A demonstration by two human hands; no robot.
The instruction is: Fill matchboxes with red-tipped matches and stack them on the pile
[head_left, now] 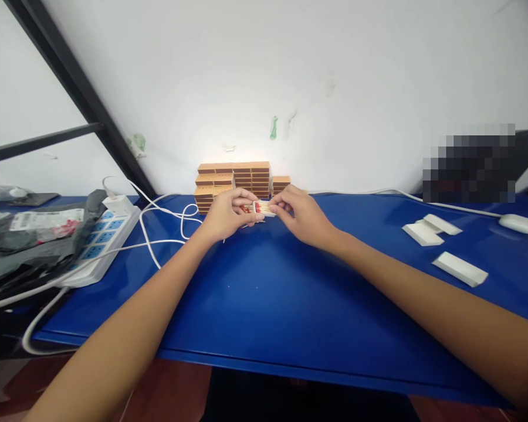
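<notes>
Both my hands meet over the far middle of the blue table [268, 293]. My left hand [226, 214] is closed around a small bundle of red-tipped matches [256, 208]. My right hand [301, 214] pinches the other end of the same bundle, where a pale matchbox tray seems to sit. Just behind the hands, a stack of brown matchboxes [237, 181] stands against the white wall.
A white power strip [101, 240] with blue sockets and looping white cables [167, 228] lies at left, beside grey plastic bags [35, 234]. Three white box pieces [444, 246] lie at right, and a white adapter [519, 223] sits at the far right.
</notes>
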